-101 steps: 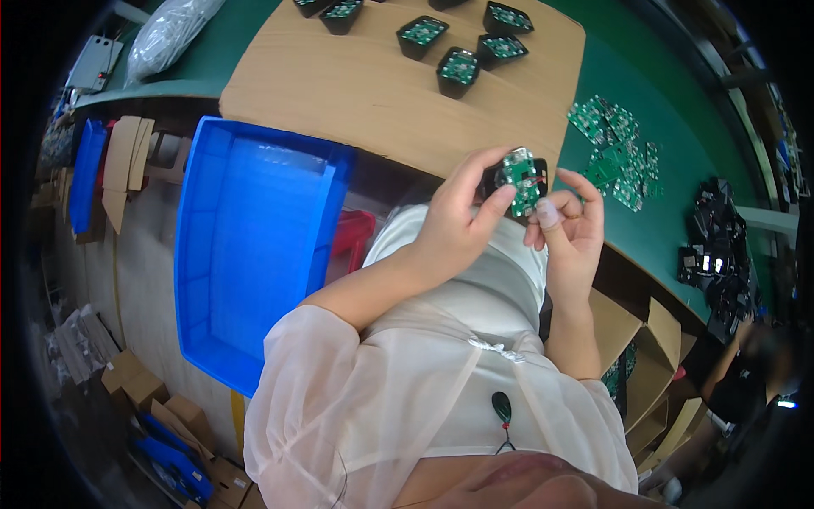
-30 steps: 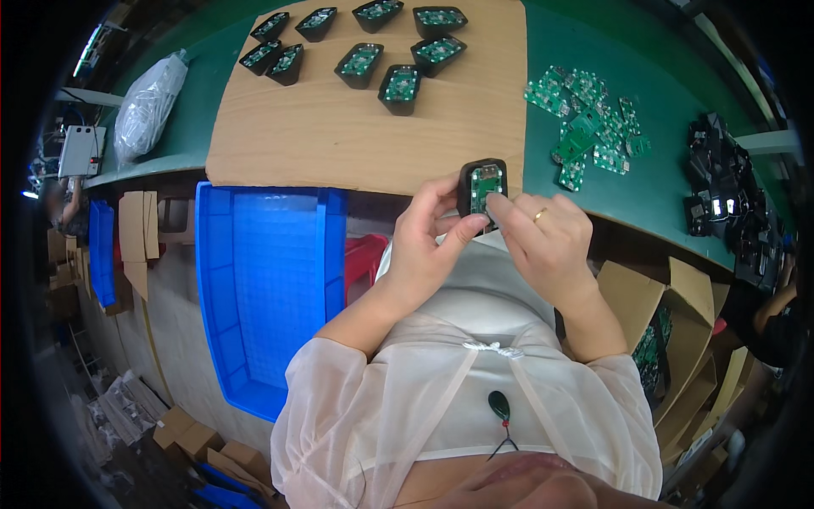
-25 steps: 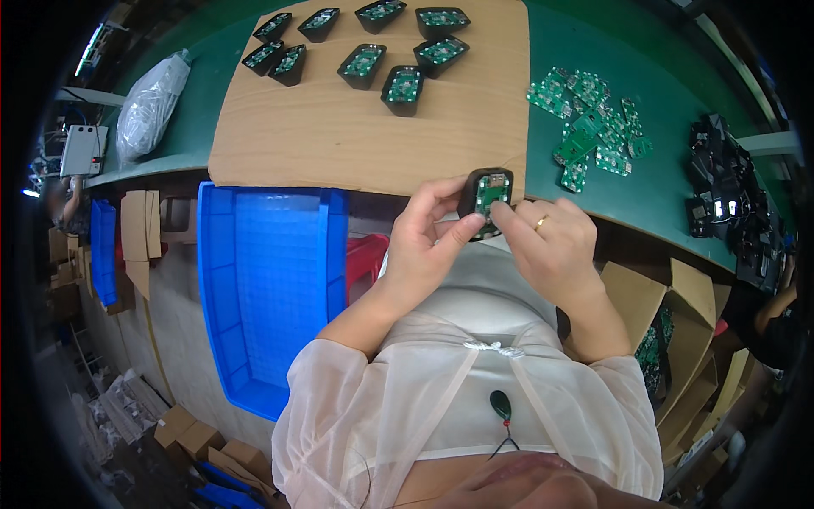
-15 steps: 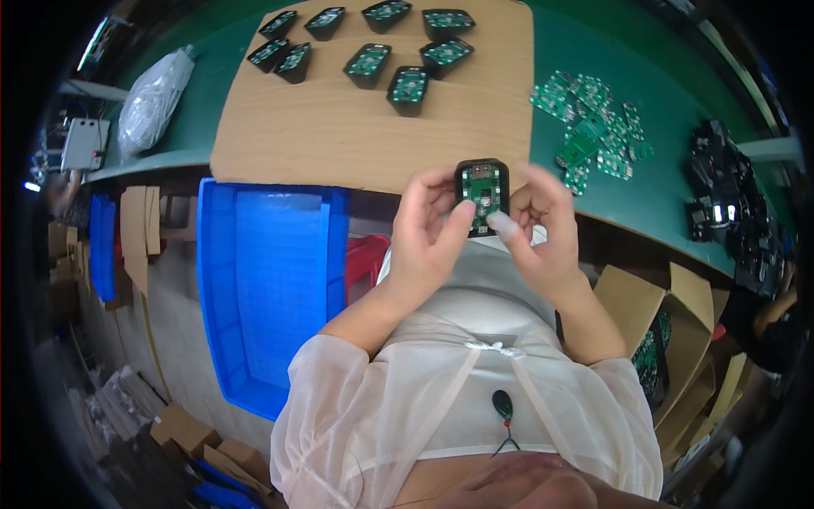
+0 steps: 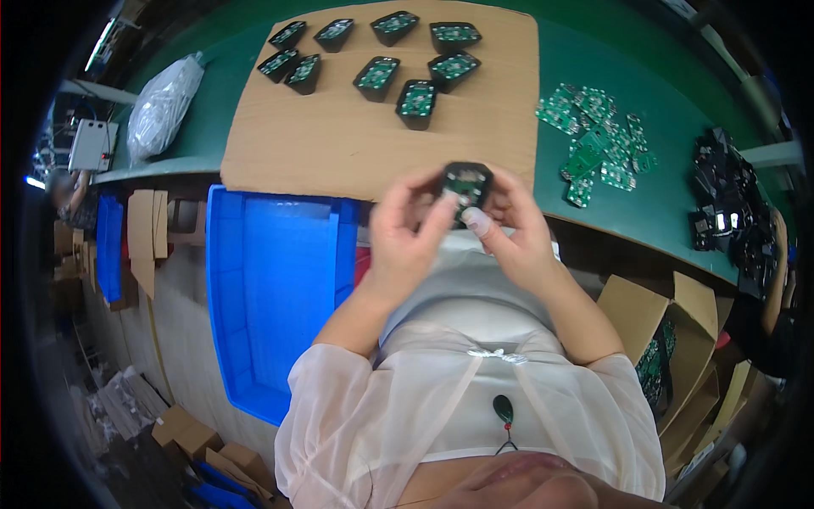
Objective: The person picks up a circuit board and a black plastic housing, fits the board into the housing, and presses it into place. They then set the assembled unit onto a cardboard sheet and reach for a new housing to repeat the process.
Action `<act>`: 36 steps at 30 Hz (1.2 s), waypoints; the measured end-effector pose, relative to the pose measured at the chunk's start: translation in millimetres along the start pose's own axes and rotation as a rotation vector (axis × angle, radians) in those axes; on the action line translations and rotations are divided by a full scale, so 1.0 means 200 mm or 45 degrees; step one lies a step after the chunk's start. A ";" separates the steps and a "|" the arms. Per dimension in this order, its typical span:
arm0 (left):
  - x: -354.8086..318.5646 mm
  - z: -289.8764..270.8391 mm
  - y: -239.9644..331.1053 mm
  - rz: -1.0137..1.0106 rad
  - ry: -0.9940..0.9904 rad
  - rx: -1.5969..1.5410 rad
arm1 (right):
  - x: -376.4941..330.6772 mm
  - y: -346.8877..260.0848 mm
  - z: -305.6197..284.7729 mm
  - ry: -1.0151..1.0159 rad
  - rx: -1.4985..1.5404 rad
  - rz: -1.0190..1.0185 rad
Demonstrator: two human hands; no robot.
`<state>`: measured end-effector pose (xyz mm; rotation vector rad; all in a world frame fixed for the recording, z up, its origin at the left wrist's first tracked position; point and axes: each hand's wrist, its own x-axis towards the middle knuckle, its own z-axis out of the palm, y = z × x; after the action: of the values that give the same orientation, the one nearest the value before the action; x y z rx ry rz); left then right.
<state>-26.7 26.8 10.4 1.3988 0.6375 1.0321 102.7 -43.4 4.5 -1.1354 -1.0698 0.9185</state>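
Observation:
Between my two hands, just off the table's front edge, is a black plastic housing (image 5: pixel 467 176) with a green circuit board inside it. My left hand (image 5: pixel 405 242) grips its left side, the thumb over the board. Around the right side curl the fingers of my right hand (image 5: pixel 519 229), whose thumb presses on the near end of the board. Motion blurs the housing a little, and my fingers hide its sides. Farther off, several like housings with boards in them (image 5: pixel 416 103) stand on a cardboard sheet (image 5: pixel 314 153).
Loose green circuit boards (image 5: pixel 593 148) lie heaped on the green table (image 5: pixel 670 204) at the right, with black housings (image 5: pixel 733 204) piled beyond. A wrapped bag (image 5: pixel 165 106) sits at the left. Below are a blue bin (image 5: pixel 284 314) and an open carton (image 5: pixel 632 310). Another person's arm (image 5: pixel 777 271) shows far right.
Both hands have moved slightly left with the housing, which now looks more tilted. My right fingers, raised and blurred before, have closed in around its side. The whole view has shifted a little.

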 end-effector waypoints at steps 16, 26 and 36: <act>1.09 -0.64 -0.18 0.296 0.072 1.917 | -0.07 -0.10 -0.66 0.778 -0.822 -0.205; 0.66 -0.14 -0.01 0.801 0.141 1.166 | -0.15 -0.11 -1.45 1.167 -2.555 0.313; 0.20 0.47 -0.14 -0.219 -0.600 -0.259 | -0.06 -0.10 -0.73 0.677 -1.636 -0.593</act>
<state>78.5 19.5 2.6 1.3187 0.2888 0.5812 241.8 -93.9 10.4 -1.8668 -1.3732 -0.5836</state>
